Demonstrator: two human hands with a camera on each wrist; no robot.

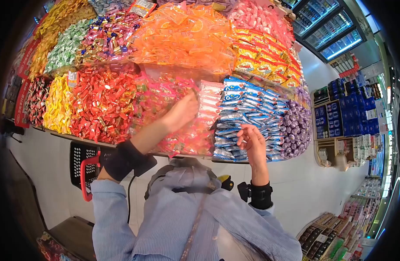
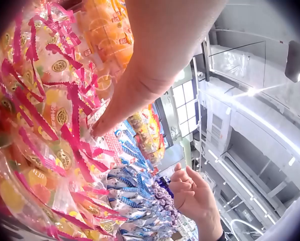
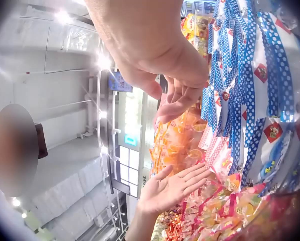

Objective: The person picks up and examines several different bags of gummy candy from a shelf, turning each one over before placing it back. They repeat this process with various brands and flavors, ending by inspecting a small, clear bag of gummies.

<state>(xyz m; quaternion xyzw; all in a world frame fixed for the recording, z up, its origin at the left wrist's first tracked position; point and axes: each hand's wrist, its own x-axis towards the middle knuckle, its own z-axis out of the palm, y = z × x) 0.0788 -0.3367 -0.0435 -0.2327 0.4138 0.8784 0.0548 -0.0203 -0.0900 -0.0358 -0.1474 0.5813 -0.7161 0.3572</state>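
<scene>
My left hand (image 1: 182,114) reaches over clear-and-pink wrapped candies (image 1: 165,141), beside a column of pink-and-white packets (image 1: 210,101). In the right wrist view the left hand (image 3: 172,193) shows its palm and straight fingers, with nothing held. The left wrist view has pink-edged wrappers (image 2: 62,115) close below that hand. Over the front of the blue-and-white packets (image 1: 252,104) hovers my right hand (image 1: 253,145), its fingers loosely bent and holding nothing. The left wrist view also shows the right hand (image 2: 195,198) with bent fingers, apart from the packets.
Purple-wrapped candies (image 1: 294,130) lie right of the blue packets; red (image 1: 102,104) and yellow ones (image 1: 58,104) lie left. Orange packets (image 1: 182,39) fill the raised back tier. A black basket (image 1: 78,163) with a red handle stands below the front edge. Shelves (image 1: 346,108) stand at right.
</scene>
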